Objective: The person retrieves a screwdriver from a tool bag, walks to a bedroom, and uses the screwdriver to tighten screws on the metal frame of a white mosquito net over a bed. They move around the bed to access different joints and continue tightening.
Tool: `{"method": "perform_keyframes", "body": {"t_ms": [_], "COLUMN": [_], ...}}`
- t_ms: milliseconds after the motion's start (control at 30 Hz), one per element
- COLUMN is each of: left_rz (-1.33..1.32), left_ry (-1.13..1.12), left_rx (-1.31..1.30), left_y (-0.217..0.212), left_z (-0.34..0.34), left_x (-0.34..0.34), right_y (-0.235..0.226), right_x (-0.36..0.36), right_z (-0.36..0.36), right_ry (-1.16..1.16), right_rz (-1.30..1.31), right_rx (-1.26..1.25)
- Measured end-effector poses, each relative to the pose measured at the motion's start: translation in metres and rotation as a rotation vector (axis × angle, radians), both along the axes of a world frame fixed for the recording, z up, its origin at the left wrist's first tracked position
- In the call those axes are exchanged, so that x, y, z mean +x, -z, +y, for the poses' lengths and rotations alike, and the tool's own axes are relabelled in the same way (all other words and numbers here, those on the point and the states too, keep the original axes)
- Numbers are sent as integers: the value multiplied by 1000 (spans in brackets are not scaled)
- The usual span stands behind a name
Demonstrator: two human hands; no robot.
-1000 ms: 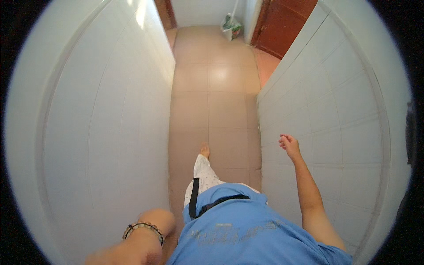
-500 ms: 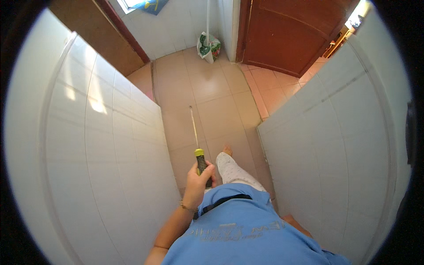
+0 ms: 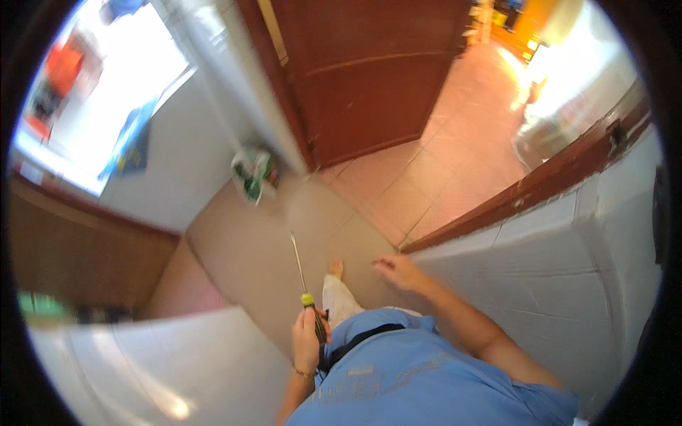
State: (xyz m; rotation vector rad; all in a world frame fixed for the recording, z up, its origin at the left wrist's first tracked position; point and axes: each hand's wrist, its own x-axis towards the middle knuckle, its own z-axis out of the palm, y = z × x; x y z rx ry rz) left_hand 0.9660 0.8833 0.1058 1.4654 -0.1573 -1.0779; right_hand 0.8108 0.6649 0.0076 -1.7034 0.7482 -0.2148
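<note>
My left hand (image 3: 306, 339) is closed round the black and yellow-green handle of a screwdriver (image 3: 298, 264). Its long metal shaft points forward, away from my body, over the floor. A bracelet circles my left wrist. My right hand (image 3: 401, 272) hangs in the air to the right, close to the tiled wall, with its fingers curled in. Something small and dark shows at those fingertips, too small to name.
Ahead, a brown-red door (image 3: 369, 78) stands ajar onto a pink-tiled floor (image 3: 455, 135). A white and green plastic bag (image 3: 253, 177) sits in the corner round a white pole. Tiled walls (image 3: 540, 291) flank me; a bright window (image 3: 135, 64) is far left.
I have moved forward and turned to the right, so the doorway shows more widely. My right hand has come into view. The screwdriver stays in my left hand.
</note>
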Motion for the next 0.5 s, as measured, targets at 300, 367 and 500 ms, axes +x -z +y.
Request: {"method": "perform_keyframes", "body": {"t_ms": [300,367,500], "left_rz": [-113,-93,-123], "left_ry": [708,797,938], "left_rx": [34,20,-51], "left_y": [-14,-12,-5], "left_z": [-236,-300,-410], "left_x": [127,135,121], "right_y": [-41,-39,-31], "right_x": [59,64,74], "right_z": [-72,-103,-174], "right_ry": [333,507,656], "right_rz": [53,-8,-121], "right_rx": [219,218,308]}}
